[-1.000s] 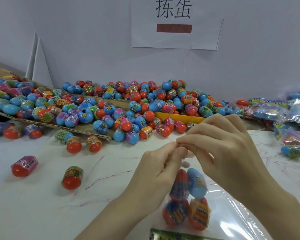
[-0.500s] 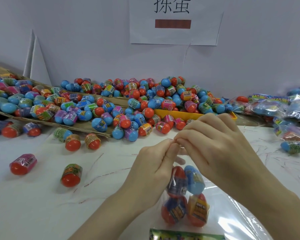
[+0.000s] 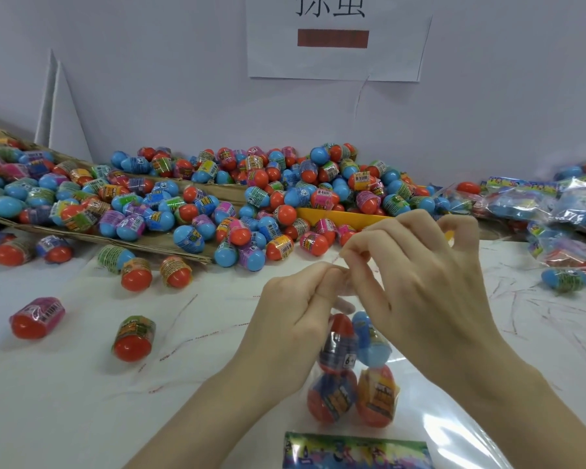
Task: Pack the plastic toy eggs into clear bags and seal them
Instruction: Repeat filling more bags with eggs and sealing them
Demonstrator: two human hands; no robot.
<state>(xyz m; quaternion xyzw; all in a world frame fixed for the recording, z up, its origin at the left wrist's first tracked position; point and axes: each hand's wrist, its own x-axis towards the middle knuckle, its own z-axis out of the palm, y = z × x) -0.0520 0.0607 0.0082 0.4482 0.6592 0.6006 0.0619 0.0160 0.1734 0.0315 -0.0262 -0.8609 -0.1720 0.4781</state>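
- Bench: white top with faint red scratch marks, backed by a pale wall.
- Paper sign taped to the wall, dark characters over a brown-red bar (top of the characters cut off by the frame edge).
- Egg pile: loose plastic toy eggs, blue and orange-red with bright shrink labels, heaped along the back of the bench, many lying on a flattened cardboard sheet. A yellow tray edge shows under the pile's right side.
- Packed bags stacked at far right, eggs visible inside; one wrapped blue egg lies just in front of them.
- Clear bag at centre front, hanging from both hands just above the bench; four eggs inside, two upper (one orange-red, one blue) and two lower orange-red ones.
- Right hand: thumb and forefinger pinching the bag's top edge, other fingers curled above.
- Left hand: fingers curled, fingertips pinching the same top edge, touching the right hand's fingertips.
- Printed header card, green and blue, flat on clear film at the bottom edge.
- Stray eggs: one with pink label at left, one with green label near it.
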